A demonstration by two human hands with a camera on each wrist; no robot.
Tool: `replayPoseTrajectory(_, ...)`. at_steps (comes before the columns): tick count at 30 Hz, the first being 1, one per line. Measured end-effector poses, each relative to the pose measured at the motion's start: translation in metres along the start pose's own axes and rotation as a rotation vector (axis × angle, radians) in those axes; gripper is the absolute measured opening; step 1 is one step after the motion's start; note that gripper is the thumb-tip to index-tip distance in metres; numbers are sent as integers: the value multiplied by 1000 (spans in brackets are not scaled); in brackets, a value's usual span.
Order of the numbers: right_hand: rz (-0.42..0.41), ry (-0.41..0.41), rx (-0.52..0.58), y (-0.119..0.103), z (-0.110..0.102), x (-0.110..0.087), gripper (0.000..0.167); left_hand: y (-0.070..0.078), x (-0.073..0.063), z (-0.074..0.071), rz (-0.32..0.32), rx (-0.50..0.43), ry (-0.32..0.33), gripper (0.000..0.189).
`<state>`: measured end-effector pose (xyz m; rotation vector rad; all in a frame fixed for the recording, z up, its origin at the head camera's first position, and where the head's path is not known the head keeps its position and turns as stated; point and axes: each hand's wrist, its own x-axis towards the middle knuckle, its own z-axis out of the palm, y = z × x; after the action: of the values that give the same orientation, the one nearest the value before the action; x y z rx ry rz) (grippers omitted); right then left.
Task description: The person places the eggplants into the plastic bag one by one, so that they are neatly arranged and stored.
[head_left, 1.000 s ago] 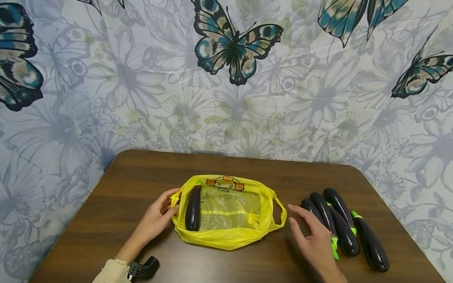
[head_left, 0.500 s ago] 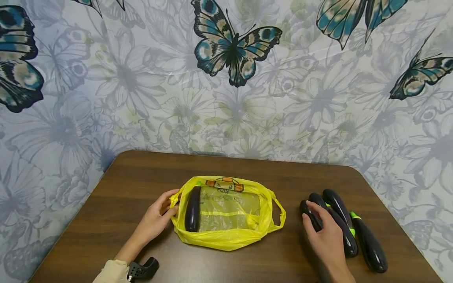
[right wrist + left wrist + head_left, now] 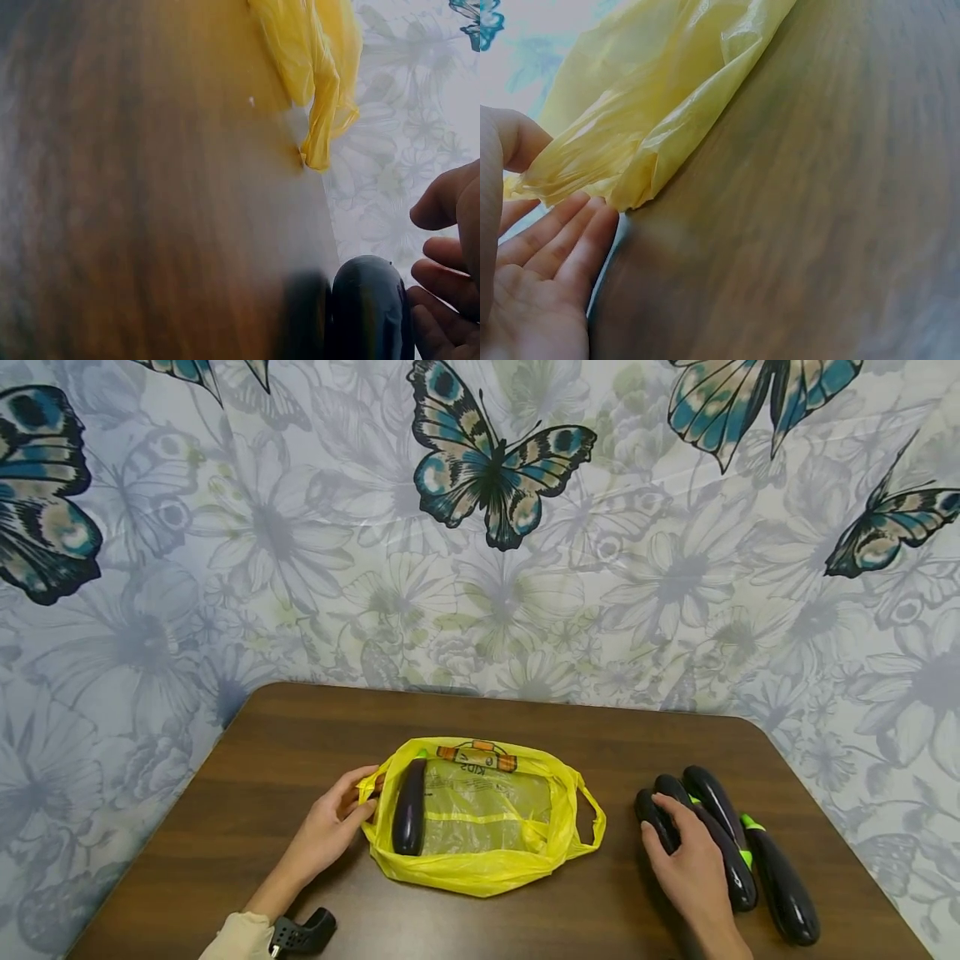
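On the left, my left hand point(image 3: 324, 833) holds the gathered side of a yellow plastic bag point(image 3: 480, 870); in the left wrist view, thumb and fingers point(image 3: 585, 240) lie on either side of the plastic. The bag lies spread with its mouth facing up, and one eggplant point(image 3: 408, 810) rests inside along its left side. To the right, my right hand point(image 3: 693, 872) reaches over the leftmost eggplant point(image 3: 651, 814) of a group, fingers touching it. The right wrist view shows fingers beside that eggplant point(image 3: 369, 315), with the thumb apart from it.
Beside my right hand lie more dark eggplants point(image 3: 716, 793) with green caps; the rightmost eggplant point(image 3: 783, 885) sits slightly apart. A brown wooden table point(image 3: 337, 718) bears everything. Behind it hangs a butterfly-patterned backdrop point(image 3: 502, 627). A black device point(image 3: 303, 932) is strapped on my left wrist.
My right hand has moved right, from beside the bag's right handle onto the leftmost eggplant of the group. The left hand keeps its hold on the bag.
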<state>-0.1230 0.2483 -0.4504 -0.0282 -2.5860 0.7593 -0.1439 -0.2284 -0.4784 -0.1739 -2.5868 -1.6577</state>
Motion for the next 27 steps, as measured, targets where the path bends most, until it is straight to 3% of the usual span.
replayPoseTrajectory(14, 5, -37, -46, 8, 0, 0, 44, -5, 0, -1, -28, 11, -3, 50)
replayPoseTrajectory(21, -4, -29, -76, 12, 2, 0, 44, -7, 3, -1, 8, -15, -22, 51)
replayPoseTrajectory(27, -20, -35, -109, 13, -1, 1, 43, -2, 5, -1, 5, 16, -25, 49)
